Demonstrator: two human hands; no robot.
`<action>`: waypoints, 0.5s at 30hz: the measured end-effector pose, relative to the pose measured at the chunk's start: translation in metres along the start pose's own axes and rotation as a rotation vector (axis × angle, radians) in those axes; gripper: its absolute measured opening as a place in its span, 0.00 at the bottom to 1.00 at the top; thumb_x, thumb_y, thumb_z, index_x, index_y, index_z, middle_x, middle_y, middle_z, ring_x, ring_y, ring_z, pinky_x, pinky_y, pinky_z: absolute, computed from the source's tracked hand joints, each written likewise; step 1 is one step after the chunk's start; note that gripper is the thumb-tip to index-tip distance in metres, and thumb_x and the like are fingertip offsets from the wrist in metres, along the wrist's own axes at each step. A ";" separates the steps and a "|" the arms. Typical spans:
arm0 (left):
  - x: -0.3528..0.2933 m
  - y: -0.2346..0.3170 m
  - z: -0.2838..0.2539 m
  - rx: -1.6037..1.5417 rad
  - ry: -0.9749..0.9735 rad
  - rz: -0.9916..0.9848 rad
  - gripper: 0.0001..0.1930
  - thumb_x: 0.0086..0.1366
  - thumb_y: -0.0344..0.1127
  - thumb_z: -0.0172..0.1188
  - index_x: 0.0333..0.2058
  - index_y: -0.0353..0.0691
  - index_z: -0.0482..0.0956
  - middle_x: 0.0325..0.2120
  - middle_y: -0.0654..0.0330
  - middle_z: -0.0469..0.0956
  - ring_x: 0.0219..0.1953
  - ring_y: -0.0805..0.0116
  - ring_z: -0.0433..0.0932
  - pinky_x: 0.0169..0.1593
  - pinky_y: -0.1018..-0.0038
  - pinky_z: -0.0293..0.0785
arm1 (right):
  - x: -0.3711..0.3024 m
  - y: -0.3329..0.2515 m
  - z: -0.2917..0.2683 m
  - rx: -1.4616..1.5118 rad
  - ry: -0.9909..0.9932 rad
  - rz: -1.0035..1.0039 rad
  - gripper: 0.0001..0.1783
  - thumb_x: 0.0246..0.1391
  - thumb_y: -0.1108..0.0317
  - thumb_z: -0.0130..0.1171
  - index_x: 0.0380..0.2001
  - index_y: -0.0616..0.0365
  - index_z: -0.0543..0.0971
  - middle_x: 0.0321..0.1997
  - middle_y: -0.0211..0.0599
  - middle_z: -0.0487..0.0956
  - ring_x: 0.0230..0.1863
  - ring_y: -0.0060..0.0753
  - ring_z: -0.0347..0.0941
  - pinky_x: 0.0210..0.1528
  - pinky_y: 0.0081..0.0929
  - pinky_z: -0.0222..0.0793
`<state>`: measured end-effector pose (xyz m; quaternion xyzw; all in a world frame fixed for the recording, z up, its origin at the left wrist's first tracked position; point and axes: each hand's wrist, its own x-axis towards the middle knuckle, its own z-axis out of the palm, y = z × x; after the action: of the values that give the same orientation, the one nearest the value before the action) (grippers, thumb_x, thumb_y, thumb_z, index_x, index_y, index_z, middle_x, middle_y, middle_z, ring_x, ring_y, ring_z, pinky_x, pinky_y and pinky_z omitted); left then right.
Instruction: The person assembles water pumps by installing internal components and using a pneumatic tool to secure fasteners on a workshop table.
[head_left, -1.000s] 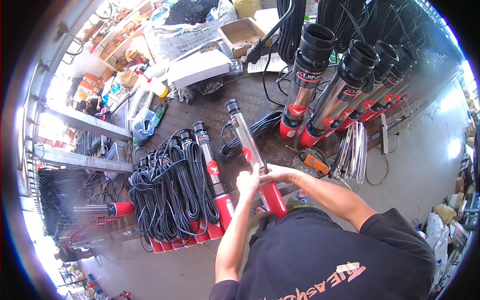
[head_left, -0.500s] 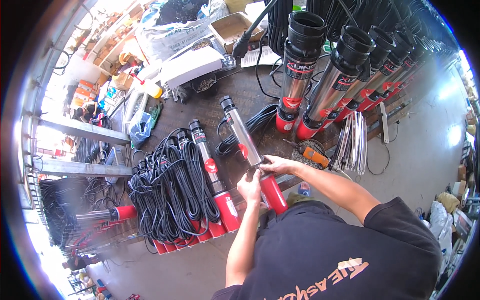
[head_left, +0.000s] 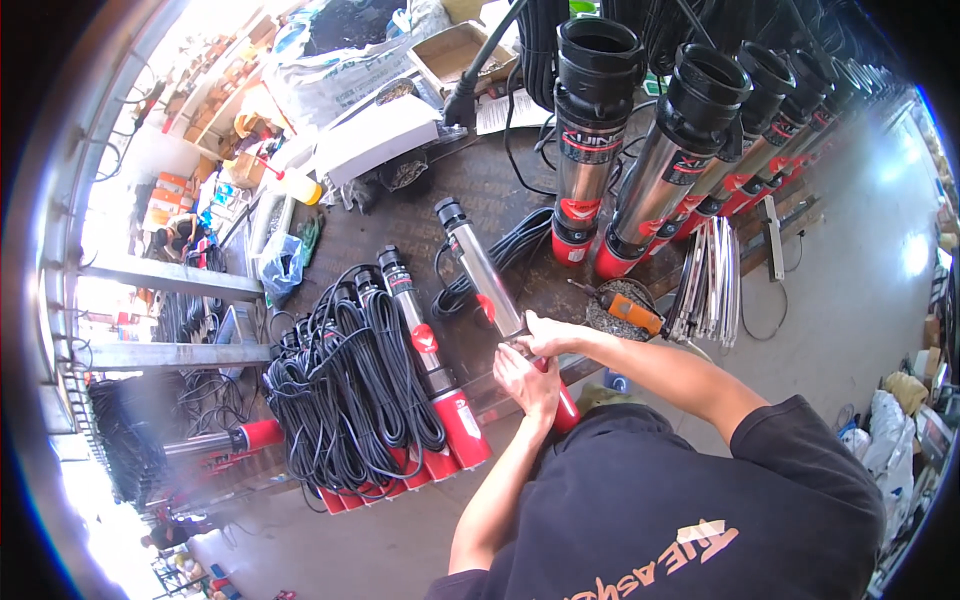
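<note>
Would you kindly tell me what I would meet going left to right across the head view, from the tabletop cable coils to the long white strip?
Coiled black cables, held silver-and-red cylinder, orange object, bundled metallic strips, long white strip.

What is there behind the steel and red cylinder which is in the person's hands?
Coiled black cable shows on both sides of the cylinder, on the dark tabletop. The parts directly behind it are covered, so any cable crossing there cannot be followed.

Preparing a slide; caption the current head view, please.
Left hand and right hand hold a steel-and-red submersible pump beside coiled black cable on a dark workbench.
</note>
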<state>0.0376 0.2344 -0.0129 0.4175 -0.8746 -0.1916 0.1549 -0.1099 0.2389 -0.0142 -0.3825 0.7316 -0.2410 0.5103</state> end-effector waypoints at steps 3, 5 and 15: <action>0.001 0.000 -0.005 0.107 -0.019 0.053 0.48 0.53 0.49 0.69 0.60 0.13 0.60 0.57 0.29 0.68 0.62 0.38 0.66 0.70 0.51 0.54 | 0.007 0.017 0.001 0.065 0.084 -0.104 0.38 0.59 0.46 0.61 0.55 0.76 0.70 0.50 0.68 0.78 0.52 0.62 0.78 0.52 0.44 0.73; 0.008 0.014 -0.013 0.269 -0.052 0.077 0.48 0.53 0.50 0.68 0.59 0.12 0.61 0.55 0.29 0.69 0.60 0.39 0.68 0.68 0.52 0.56 | 0.005 0.027 -0.008 0.362 -0.034 -0.175 0.30 0.57 0.51 0.67 0.52 0.65 0.77 0.45 0.48 0.81 0.45 0.41 0.78 0.45 0.33 0.75; 0.024 0.030 -0.003 0.910 -0.299 0.330 0.33 0.63 0.49 0.54 0.52 0.18 0.75 0.53 0.25 0.73 0.54 0.30 0.74 0.60 0.39 0.64 | 0.023 0.052 0.010 0.318 0.099 -0.142 0.31 0.55 0.50 0.69 0.51 0.66 0.79 0.44 0.43 0.84 0.43 0.29 0.78 0.46 0.30 0.75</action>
<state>0.0047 0.2323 0.0062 0.2667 -0.9365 0.1782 -0.1415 -0.1213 0.2511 -0.0695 -0.3353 0.6797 -0.4074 0.5096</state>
